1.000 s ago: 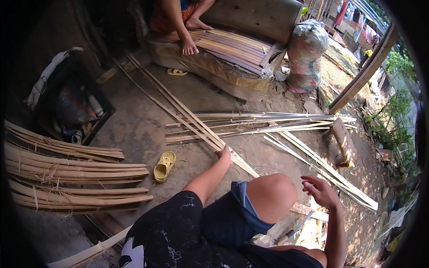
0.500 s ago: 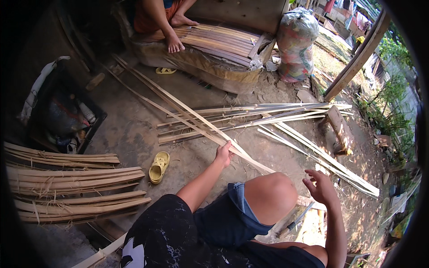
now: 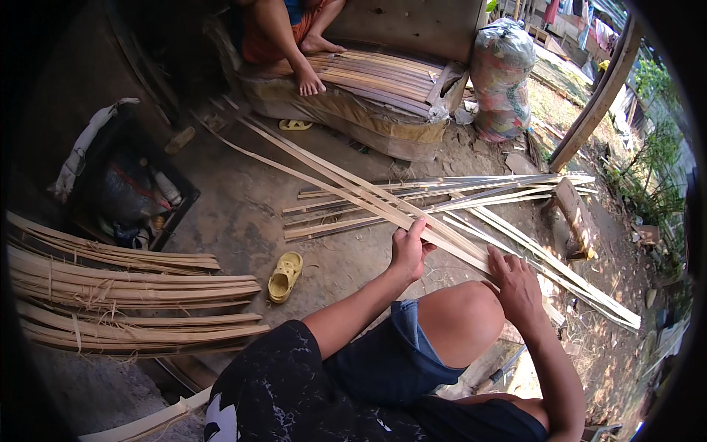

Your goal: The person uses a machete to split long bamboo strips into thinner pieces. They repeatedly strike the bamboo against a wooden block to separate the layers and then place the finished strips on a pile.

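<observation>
Several long, pale bamboo strips (image 3: 458, 245) run slantwise from the far left down across my raised knee. My left hand (image 3: 412, 252) is closed round them, thumb on top. Farther along, by the knee, my right hand (image 3: 515, 289) lies over the same strips with its fingers bent onto them. Whether it grips or only presses is hard to see. Below that hand, beside my leg, a knife with a dark handle (image 3: 486, 383) is partly in view.
More strips (image 3: 331, 225) lie crossed on the ground ahead, near a small wooden stool (image 3: 573, 219). Bundled strips (image 3: 132, 291) are at the left, by a yellow clog (image 3: 285, 277). Beyond are a person's bare feet (image 3: 311, 79) on a slatted seat (image 3: 383, 74) and a stuffed plastic sack (image 3: 503, 81).
My right hand has come down from the air onto the strips. The strips and my left hand have shifted to the right, and the whole view has moved slightly.
</observation>
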{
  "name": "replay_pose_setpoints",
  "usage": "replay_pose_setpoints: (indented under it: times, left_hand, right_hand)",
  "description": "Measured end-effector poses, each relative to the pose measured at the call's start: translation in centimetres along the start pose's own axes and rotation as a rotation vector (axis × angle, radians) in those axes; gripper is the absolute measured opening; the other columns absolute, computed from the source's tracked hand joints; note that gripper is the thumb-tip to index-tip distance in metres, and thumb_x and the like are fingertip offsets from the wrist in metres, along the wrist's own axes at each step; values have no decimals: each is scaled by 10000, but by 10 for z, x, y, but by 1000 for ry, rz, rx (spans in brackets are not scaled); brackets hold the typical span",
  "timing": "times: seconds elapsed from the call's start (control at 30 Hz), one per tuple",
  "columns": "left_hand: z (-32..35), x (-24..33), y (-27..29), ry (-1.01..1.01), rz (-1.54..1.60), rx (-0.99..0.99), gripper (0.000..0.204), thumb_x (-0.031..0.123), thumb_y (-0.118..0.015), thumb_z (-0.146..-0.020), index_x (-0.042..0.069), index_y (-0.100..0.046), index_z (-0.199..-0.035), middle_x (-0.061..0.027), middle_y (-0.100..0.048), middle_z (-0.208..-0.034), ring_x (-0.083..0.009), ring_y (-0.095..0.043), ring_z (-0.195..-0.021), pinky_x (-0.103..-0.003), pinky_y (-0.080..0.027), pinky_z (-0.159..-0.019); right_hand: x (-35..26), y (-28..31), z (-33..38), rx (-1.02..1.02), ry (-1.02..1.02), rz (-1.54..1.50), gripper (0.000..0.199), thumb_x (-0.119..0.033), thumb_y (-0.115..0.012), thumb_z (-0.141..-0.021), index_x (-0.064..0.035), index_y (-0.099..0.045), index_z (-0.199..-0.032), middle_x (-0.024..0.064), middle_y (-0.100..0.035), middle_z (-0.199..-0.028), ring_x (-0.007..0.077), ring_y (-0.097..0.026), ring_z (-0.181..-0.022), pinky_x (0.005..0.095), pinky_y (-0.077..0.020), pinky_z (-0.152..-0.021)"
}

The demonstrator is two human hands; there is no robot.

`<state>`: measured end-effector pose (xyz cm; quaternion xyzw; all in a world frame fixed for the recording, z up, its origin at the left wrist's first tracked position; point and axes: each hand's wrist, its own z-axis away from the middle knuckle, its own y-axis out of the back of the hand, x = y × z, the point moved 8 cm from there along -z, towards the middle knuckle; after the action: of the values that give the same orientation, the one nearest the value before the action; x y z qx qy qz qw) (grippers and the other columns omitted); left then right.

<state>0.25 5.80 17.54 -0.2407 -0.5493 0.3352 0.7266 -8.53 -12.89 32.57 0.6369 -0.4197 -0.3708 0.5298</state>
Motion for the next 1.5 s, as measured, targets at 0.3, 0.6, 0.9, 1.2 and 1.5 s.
replay_pose_setpoints:
  times: [0.3, 0.6, 0.9, 1.2, 1.5]
  left_hand:
    - [22, -6, 88, 456, -50, -81, 1264, 857, -559, -741, 76, -15, -1572, -210, -403, -1375, -305, -499, -1225, -539, -506, -973]
    - [-84, 77, 158, -27, 558, 186, 989, 826, -398, -851, 54, -278, -1457, -193, -469, -1294, -331, -535, -1160, -547, -400, -1079]
    - [-91, 39, 164, 17, 732, 439, 480, 556, -424, -991, 103, -497, -849, -23, -488, -767, -173, -507, -740, -431, -492, -860]
    - [-79, 26, 149, 36, 625, 339, 582, 533, -397, -1031, 13, -441, -1287, -67, -584, -1114, -270, -577, -1130, -504, -432, -1073]
    - [-72, 18, 101, 11, 458, 33, 341, 341, -421, -1068, 86, -513, -1275, -69, -611, -1212, -228, -584, -1162, -439, -459, -1084]
  right_hand:
    - [66, 21, 41, -16, -225, 42, 273, -211, -770, -802, -77, -561, -914, 135, -643, -831, 388, -638, -743, 464, -487, -626]
    - [108, 4, 132, 92, -184, -35, 258, -182, -813, -720, -85, -598, -823, 102, -626, -778, 333, -650, -677, 423, -517, -575]
    - [133, -2, 163, 21, -302, -10, 393, -255, -864, -687, -87, -582, -904, 93, -652, -811, 324, -672, -688, 417, -528, -594]
    - [155, -22, 189, 59, -257, 105, 328, -215, -849, -702, -96, -556, -790, 70, -609, -783, 316, -643, -648, 406, -507, -552]
    - [145, -11, 183, -86, -300, 72, 652, -351, -895, -623, -105, -586, -1142, 138, -606, -976, 344, -623, -879, 435, -511, -742]
